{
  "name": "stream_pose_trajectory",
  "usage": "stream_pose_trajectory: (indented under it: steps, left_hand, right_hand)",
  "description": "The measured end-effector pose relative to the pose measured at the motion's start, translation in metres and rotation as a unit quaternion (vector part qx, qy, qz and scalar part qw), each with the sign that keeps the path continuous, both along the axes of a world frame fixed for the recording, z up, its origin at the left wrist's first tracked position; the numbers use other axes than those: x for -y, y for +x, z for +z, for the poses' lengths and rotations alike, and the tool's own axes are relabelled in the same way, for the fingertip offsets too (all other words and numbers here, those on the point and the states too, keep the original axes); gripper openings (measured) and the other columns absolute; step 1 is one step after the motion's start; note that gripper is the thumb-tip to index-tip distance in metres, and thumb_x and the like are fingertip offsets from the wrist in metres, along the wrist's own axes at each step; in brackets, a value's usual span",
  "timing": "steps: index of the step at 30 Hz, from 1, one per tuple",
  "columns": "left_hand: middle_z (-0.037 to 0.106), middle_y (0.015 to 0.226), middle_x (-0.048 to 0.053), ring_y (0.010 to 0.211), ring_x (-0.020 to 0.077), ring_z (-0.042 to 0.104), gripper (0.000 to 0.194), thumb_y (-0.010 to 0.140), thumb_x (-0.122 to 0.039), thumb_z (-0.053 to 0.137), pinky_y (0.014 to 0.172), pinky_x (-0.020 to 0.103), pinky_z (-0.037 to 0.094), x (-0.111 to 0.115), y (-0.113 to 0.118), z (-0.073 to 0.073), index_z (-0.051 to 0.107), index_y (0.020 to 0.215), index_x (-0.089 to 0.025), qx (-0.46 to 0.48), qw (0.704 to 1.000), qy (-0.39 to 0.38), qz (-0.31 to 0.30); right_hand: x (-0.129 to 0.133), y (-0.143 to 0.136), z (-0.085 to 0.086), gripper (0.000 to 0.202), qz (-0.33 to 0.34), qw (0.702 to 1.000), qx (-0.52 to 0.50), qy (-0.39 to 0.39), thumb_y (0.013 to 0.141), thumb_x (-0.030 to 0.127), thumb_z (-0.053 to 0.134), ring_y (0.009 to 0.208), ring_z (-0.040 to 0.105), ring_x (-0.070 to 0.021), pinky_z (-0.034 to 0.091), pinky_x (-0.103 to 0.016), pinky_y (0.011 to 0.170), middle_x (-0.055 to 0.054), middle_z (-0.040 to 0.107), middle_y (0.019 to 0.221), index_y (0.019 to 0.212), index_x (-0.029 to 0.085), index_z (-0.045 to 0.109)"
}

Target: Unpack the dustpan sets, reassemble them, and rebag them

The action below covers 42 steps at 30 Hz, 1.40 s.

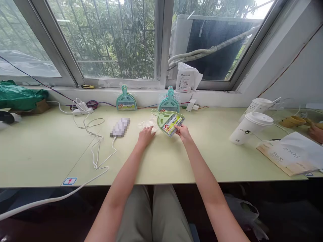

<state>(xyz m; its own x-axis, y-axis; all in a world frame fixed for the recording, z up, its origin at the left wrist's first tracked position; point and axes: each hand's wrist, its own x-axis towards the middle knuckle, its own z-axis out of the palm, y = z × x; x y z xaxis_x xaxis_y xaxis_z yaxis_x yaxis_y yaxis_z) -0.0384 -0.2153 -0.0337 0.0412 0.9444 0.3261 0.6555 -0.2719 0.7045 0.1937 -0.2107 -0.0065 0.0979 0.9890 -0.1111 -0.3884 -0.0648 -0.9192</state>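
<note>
A small light-green dustpan and brush set (163, 119) with a printed card label is tilted above the table. My right hand (183, 131) pinches its lower right edge, with the handle pointing to the upper left. To the left of it, my left hand (146, 135) rests low over the tabletop, fingers apart and touching or beside a crumpled clear plastic bag (146, 124). Behind, one wrapped green dustpan set (126, 101) leans against the wall under the sill. Several more wrapped dustpan sets (170, 101) stand stacked behind the one I hold.
A blurred-out phone-like object (120, 127) with a white cable lies to the left. Near the wall sits a power strip (82, 109). Paper cups (251, 127) and a paper bag (290, 153) stand at the right, where another person's hand (316, 132) shows. A screwdriver (87, 86) lies on the sill.
</note>
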Motion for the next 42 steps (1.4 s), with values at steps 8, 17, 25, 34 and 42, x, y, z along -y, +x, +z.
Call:
stream_pose_trajectory:
  steps: [8, 17, 25, 34, 42]
  left_hand:
    - [0.060, 0.090, 0.019, 0.116, 0.0430, 0.046, 0.008, 0.076, -0.023, 0.063, 0.093, 0.051, 0.037, -0.005, -0.019, 0.005, 0.062, 0.071, -0.017, -0.093, 0.989, -0.031, 0.111]
    - [0.058, 0.099, 0.021, 0.107, 0.0389, 0.051, 0.022, 0.084, -0.011, 0.044, 0.089, 0.051, 0.038, -0.001, -0.024, 0.011, 0.064, 0.092, -0.014, -0.127, 0.976, -0.015, 0.178]
    - [0.062, 0.101, 0.018, 0.114, 0.0352, 0.048, 0.029, 0.086, -0.014, 0.040, 0.110, 0.054, 0.023, 0.008, -0.017, 0.020, 0.068, 0.094, -0.017, -0.173, 0.963, 0.149, 0.144]
    - [0.027, 0.153, 0.011, 0.144, 0.0303, 0.015, 0.043, 0.082, -0.036, 0.062, 0.117, 0.050, 0.001, 0.020, 0.006, 0.033, 0.056, 0.123, -0.023, 0.036, 0.965, 0.222, 0.138]
    - [0.052, 0.135, 0.013, 0.120, 0.0242, 0.054, 0.069, 0.081, -0.056, 0.059, 0.097, 0.036, 0.046, 0.000, -0.001, 0.034, 0.038, 0.138, -0.022, 0.534, 0.843, -0.058, -0.022]
  right_hand:
    - [0.003, 0.019, 0.010, 0.015, 0.075, 0.991, 0.086, -0.069, 0.072, 0.000, 0.066, 0.065, 0.071, -0.0177, 0.060, -0.029, 0.064, -0.009, 0.074, 0.079, 0.083, 0.010, 0.066]
    - [0.003, 0.009, 0.008, 0.016, 0.012, 0.989, 0.110, -0.095, 0.070, -0.002, 0.067, 0.059, 0.069, -0.0176, 0.060, -0.034, 0.067, -0.007, 0.072, 0.069, 0.080, 0.010, 0.064]
    - [0.015, -0.031, 0.003, 0.015, 0.091, 0.991, 0.070, -0.066, 0.071, 0.003, 0.069, 0.066, 0.070, -0.0183, 0.060, -0.030, 0.064, -0.008, 0.074, 0.077, 0.084, 0.011, 0.065]
    - [0.016, -0.059, -0.018, 0.015, -0.010, 0.997, -0.053, -0.046, 0.074, 0.007, 0.069, 0.073, 0.070, -0.0165, 0.060, -0.028, 0.070, -0.004, 0.073, 0.082, 0.082, 0.016, 0.060]
    - [0.015, -0.057, -0.013, 0.024, 0.021, 0.996, -0.068, 0.054, 0.069, 0.019, 0.077, 0.076, 0.070, -0.0175, 0.060, -0.033, 0.076, -0.004, 0.073, 0.088, 0.088, 0.017, 0.061]
